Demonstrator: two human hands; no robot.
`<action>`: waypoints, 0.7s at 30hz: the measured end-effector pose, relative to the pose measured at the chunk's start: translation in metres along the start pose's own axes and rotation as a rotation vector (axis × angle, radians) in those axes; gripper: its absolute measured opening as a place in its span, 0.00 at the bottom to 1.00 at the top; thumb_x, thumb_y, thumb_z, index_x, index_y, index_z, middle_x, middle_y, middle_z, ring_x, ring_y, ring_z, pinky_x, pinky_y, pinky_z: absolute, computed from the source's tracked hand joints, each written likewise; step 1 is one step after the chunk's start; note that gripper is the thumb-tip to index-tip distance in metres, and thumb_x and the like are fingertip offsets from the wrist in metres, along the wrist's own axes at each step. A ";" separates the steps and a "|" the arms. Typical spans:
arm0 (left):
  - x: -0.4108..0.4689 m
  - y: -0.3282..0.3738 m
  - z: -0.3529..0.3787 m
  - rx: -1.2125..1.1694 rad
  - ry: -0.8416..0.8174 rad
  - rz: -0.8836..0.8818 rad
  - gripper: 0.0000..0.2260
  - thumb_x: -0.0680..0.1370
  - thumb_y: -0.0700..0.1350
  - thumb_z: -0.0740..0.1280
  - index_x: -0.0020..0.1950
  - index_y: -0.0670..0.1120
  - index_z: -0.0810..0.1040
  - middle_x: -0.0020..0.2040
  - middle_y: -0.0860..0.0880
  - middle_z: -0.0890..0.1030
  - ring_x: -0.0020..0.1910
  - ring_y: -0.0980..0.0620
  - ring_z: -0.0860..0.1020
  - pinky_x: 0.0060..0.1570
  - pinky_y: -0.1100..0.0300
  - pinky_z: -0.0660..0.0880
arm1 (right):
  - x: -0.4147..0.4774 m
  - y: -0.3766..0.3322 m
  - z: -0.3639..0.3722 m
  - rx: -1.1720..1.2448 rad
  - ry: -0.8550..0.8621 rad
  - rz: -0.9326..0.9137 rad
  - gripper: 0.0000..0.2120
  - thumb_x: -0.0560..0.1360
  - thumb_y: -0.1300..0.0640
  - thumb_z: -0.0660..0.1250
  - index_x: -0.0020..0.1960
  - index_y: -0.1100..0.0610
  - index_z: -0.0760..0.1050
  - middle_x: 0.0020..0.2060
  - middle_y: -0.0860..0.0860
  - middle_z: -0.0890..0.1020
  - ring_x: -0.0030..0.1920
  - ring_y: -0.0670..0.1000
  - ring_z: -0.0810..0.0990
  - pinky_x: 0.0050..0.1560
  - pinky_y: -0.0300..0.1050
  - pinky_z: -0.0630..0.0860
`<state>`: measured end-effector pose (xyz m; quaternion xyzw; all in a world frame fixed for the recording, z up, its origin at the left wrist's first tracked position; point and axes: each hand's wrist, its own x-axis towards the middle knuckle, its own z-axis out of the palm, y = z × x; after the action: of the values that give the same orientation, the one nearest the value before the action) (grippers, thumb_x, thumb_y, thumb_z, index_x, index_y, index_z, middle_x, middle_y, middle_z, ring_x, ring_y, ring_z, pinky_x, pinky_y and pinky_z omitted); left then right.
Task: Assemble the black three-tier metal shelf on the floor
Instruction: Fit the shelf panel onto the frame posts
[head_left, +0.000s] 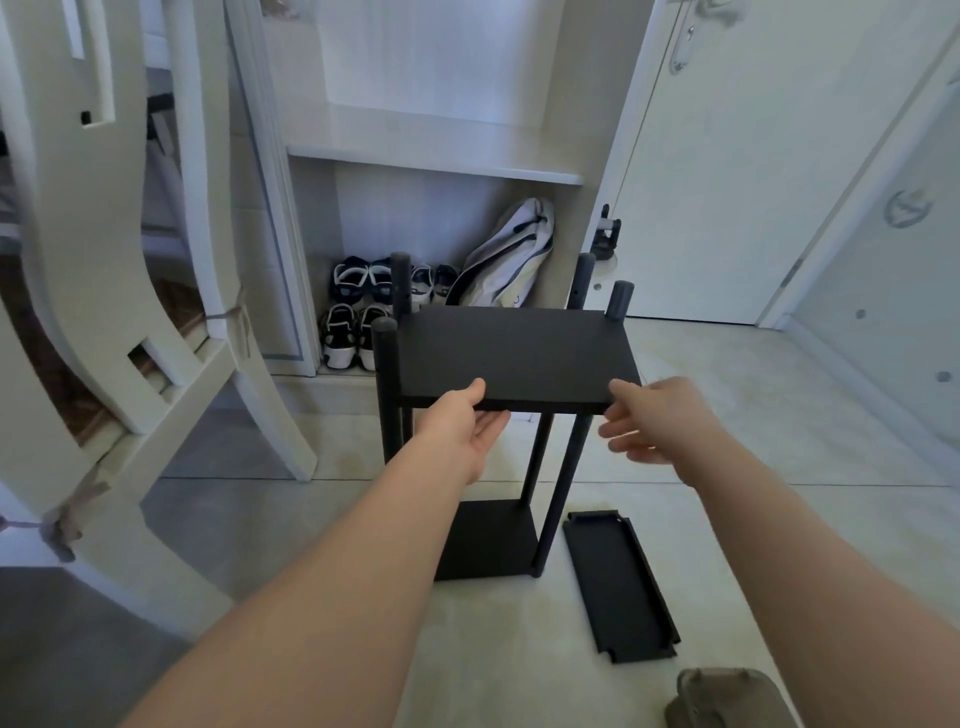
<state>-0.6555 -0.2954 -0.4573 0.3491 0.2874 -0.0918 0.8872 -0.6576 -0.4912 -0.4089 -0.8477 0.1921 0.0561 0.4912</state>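
Head | 4 posts | 3 panels | left hand grip pinching top panel | right hand grip blurred, cannot tell

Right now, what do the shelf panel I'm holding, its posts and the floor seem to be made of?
The top shelf panel: likely thin sheet metal, matte black painted; flat, with no grain or shine. The posts: probably metal tubes, same matte black, round with capped tops. The floor: pale stone-look tile, slightly glossy, with a visible joint line.
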 end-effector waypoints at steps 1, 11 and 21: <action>0.001 0.001 0.000 -0.007 0.002 0.000 0.10 0.80 0.39 0.70 0.59 0.37 0.76 0.50 0.38 0.84 0.46 0.44 0.85 0.42 0.55 0.84 | 0.005 -0.005 -0.012 -0.038 0.124 -0.102 0.14 0.79 0.53 0.62 0.43 0.61 0.80 0.36 0.55 0.87 0.31 0.51 0.84 0.34 0.44 0.79; 0.003 0.003 -0.005 -0.012 0.032 0.026 0.16 0.79 0.38 0.70 0.66 0.38 0.74 0.50 0.38 0.85 0.48 0.43 0.85 0.44 0.53 0.84 | 0.099 -0.063 -0.050 -0.771 0.075 -0.644 0.22 0.85 0.60 0.57 0.78 0.55 0.67 0.79 0.53 0.64 0.78 0.58 0.61 0.78 0.52 0.57; 0.000 0.007 -0.008 -0.011 0.044 0.023 0.09 0.79 0.38 0.71 0.57 0.37 0.78 0.44 0.38 0.86 0.40 0.45 0.86 0.40 0.53 0.84 | 0.108 -0.048 -0.057 -0.647 0.193 -0.535 0.11 0.83 0.56 0.63 0.60 0.55 0.82 0.57 0.55 0.83 0.52 0.57 0.77 0.50 0.46 0.71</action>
<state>-0.6568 -0.2849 -0.4580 0.3496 0.3035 -0.0721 0.8834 -0.5457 -0.5479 -0.3714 -0.9794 -0.0167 -0.0953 0.1771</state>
